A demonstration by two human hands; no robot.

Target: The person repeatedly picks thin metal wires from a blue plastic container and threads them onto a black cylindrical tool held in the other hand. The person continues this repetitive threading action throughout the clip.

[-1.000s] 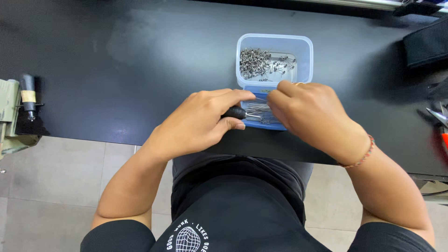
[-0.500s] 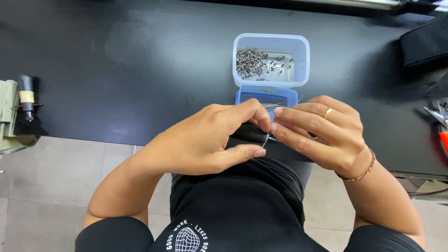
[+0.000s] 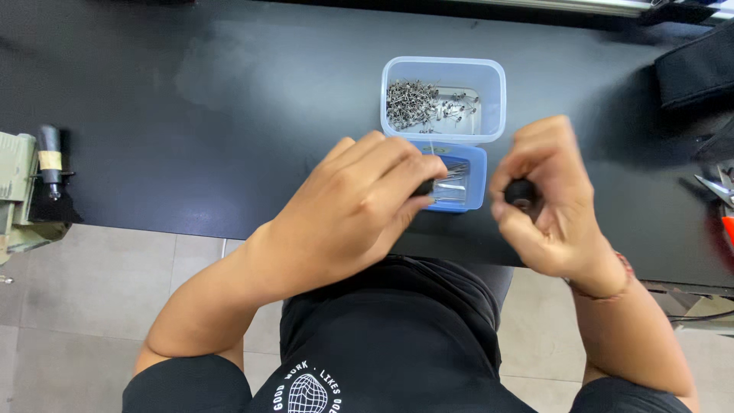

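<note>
Right hand (image 3: 552, 200) closed around small black part (image 3: 523, 191)

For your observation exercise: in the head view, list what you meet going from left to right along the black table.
Grey-green clamp tool with a black handle → left hand → blue lid with metal pins → right hand holding a small dark part → pliers at the edge.

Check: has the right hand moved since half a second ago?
Yes. The right hand has moved right, judged against the clear blue container: before it met the left hand below the container; now it sits right of the blue lid, holding a small dark object.
</note>
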